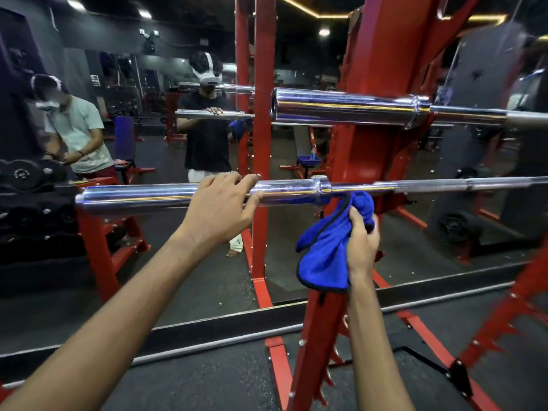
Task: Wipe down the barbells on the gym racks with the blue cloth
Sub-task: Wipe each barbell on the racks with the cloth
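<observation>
Left grip clasps the lower barbell; right grip holds the blue cloth just under the bar.

Both forearms reach forward. The left grip's fingers curl over the chrome sleeve with the thumb beneath, left of the red rack upright. The right grip is closed around the bunched cloth, whose top reaches the bar's underside beside the collar. The upper barbell lies across the rack above. A mirror stands behind, and the floor is dark.

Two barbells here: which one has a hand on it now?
The lower barbell: the left hand holds its thick end, the right hand holds the blue cloth under it. The upper barbell is untouched.
</observation>
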Available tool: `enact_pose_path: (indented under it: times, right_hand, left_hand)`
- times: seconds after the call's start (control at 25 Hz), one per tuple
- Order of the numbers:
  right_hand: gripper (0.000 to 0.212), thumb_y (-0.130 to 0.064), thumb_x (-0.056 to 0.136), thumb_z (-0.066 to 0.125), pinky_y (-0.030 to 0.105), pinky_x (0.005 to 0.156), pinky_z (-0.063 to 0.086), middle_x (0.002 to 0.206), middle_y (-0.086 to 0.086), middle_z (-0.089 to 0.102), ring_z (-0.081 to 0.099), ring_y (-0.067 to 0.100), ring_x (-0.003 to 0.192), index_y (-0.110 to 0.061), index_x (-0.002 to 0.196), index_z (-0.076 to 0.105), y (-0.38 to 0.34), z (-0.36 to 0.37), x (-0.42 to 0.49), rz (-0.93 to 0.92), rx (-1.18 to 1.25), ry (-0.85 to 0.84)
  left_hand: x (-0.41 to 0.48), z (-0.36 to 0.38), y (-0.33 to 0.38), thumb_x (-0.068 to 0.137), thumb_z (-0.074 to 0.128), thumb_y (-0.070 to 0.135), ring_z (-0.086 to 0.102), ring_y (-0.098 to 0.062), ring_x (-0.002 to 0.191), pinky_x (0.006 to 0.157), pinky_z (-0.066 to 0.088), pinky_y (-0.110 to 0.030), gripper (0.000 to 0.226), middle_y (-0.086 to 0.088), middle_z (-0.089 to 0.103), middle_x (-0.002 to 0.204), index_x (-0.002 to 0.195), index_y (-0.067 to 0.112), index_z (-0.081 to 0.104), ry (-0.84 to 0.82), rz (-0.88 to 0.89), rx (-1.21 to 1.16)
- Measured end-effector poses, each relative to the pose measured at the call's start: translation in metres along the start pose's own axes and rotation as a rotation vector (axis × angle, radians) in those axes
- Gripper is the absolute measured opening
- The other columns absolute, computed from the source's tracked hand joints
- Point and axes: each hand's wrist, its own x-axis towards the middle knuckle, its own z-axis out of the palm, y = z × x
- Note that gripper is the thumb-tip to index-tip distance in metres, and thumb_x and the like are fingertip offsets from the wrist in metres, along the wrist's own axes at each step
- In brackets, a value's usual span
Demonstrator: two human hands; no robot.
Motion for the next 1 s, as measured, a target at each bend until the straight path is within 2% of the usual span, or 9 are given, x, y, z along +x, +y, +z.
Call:
enact_pose_path:
  times: [0.08, 0.2, 0.36, 0.44, 0.6, 0.68, 0.8, 0.92, 1.0]
  right_hand:
    - [0.023, -0.018, 0.094, 0.069, 0.019, 0.096, 0.049, 0.112, 0.003, 0.063, 0.06, 0.008, 0.098, -0.017, 0.116, 0.066, -0.01, 0.004, -0.005, -0.274, -0.279, -0.002]
    - [0.049, -0.023, 0.085, 0.074, 0.007, 0.097, 0.04, 0.121, -0.004, 0.057, 0.056, 0.004, 0.108, -0.022, 0.131, 0.057, -0.026, 0.031, -0.01, -0.609, -0.477, -0.035]
    - [0.041, -0.016, 0.086, 0.07, 0.034, 0.098, 0.05, 0.124, 0.007, 0.058, 0.058, 0.021, 0.114, -0.01, 0.124, 0.059, -0.015, 0.075, -0.027, -0.809, -0.733, -0.116]
    - [0.042, -0.023, 0.089, 0.066, 0.037, 0.104, 0.048, 0.132, 0.008, 0.058, 0.056, 0.025, 0.123, -0.009, 0.128, 0.058, 0.006, 0.1, -0.054, -0.892, -0.819, -0.236]
    - [0.057, -0.039, 0.088, 0.056, 0.038, 0.111, 0.043, 0.144, 0.007, 0.052, 0.05, 0.024, 0.134, -0.012, 0.138, 0.052, 0.02, 0.111, -0.062, -0.994, -0.923, -0.344]
    - [0.058, -0.035, 0.085, 0.057, 0.046, 0.109, 0.044, 0.143, 0.008, 0.054, 0.052, 0.026, 0.133, -0.011, 0.137, 0.055, 0.015, 0.098, -0.041, -0.953, -0.893, -0.225]
    - [0.056, -0.029, 0.086, 0.061, 0.045, 0.109, 0.044, 0.147, 0.005, 0.051, 0.05, 0.024, 0.136, -0.021, 0.141, 0.057, 0.012, 0.096, -0.029, -0.823, -0.795, -0.046]
    - [0.036, -0.044, 0.091, 0.063, 0.043, 0.106, 0.045, 0.141, -0.003, 0.057, 0.054, 0.021, 0.131, -0.034, 0.125, 0.069, 0.017, 0.131, -0.052, -0.852, -0.844, -0.047]
    - [0.03, -0.05, 0.092, 0.063, 0.04, 0.1, 0.048, 0.134, -0.007, 0.06, 0.056, 0.019, 0.126, -0.035, 0.116, 0.072, 0.021, 0.152, -0.073, -0.947, -0.868, -0.128]
  left_hand:
    - [-0.001, -0.002, -0.006, 0.105, 0.035, 0.047, 0.06, -0.026, 0.116, 0.101, 0.04, -0.04, 0.047, -0.004, 0.065, 0.121, 0.141, 0.022, 0.052, 0.002, 0.015, -0.029]
    - [-0.003, -0.008, -0.013, 0.105, 0.036, 0.046, 0.06, -0.024, 0.115, 0.102, 0.041, -0.039, 0.048, -0.004, 0.065, 0.124, 0.143, 0.021, 0.051, -0.028, 0.08, -0.027]
    - [-0.017, -0.017, -0.052, 0.103, 0.038, 0.046, 0.064, -0.027, 0.102, 0.091, 0.044, -0.041, 0.041, -0.003, 0.07, 0.108, 0.126, 0.023, 0.062, 0.023, 0.014, 0.008]
    - [-0.028, -0.019, -0.072, 0.101, 0.034, 0.049, 0.065, -0.03, 0.096, 0.086, 0.045, -0.042, 0.044, -0.005, 0.07, 0.102, 0.12, 0.022, 0.063, 0.055, -0.001, 0.047]
    - [-0.039, -0.026, -0.091, 0.102, 0.032, 0.047, 0.064, -0.032, 0.091, 0.083, 0.044, -0.044, 0.043, -0.006, 0.069, 0.096, 0.111, 0.018, 0.064, 0.061, 0.0, 0.102]
    - [-0.047, -0.03, -0.113, 0.103, 0.03, 0.046, 0.063, -0.033, 0.086, 0.079, 0.042, -0.044, 0.043, -0.007, 0.067, 0.09, 0.103, 0.019, 0.062, 0.087, -0.051, 0.142]
    - [-0.06, -0.028, -0.133, 0.104, 0.029, 0.045, 0.059, -0.033, 0.086, 0.077, 0.038, -0.044, 0.039, -0.006, 0.062, 0.091, 0.107, 0.019, 0.058, 0.134, -0.022, 0.207]
    - [-0.059, -0.026, -0.131, 0.105, 0.03, 0.043, 0.058, -0.03, 0.086, 0.078, 0.039, -0.044, 0.036, -0.004, 0.059, 0.093, 0.11, 0.019, 0.056, 0.146, 0.03, 0.171]
    - [-0.059, -0.024, -0.135, 0.105, 0.031, 0.043, 0.058, -0.029, 0.087, 0.079, 0.039, -0.043, 0.036, -0.003, 0.061, 0.095, 0.113, 0.019, 0.057, 0.173, 0.036, 0.154]
